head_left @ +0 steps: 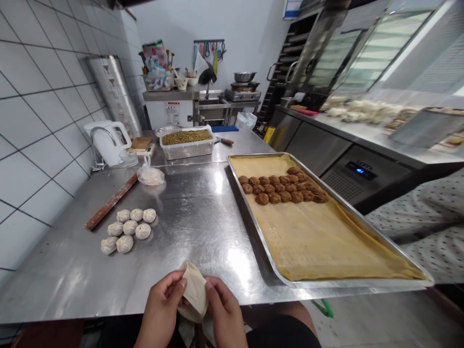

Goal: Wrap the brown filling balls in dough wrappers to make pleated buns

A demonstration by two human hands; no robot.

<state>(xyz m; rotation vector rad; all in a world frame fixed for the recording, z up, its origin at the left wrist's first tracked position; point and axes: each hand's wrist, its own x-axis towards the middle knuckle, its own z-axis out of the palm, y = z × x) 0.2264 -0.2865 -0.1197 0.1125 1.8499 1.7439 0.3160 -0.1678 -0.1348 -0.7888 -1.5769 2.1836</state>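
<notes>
Glossy, finely scratched metal is seen in the table [188,217]. The tray [348,283] is rimmed with shiny metal and lined with a smooth, faintly glossy sheet [319,241]. The wrapper [196,292] is left smooth and matt; the balls [286,196] are roughly textured. Floured wood is shown by the pin [111,202], smooth plastic by the kettle [115,150].

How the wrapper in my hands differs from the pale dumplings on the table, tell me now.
Shape: the wrapper is a loosely folded sheet, while the dumplings are compact and roundish.
Surface: the wrapper looks mostly smooth; the dumplings are wrinkled.
Place: the wrapper is held up by the left hand and right hand, while the dumplings sit grouped on the steel table.
Both are pale.
</notes>
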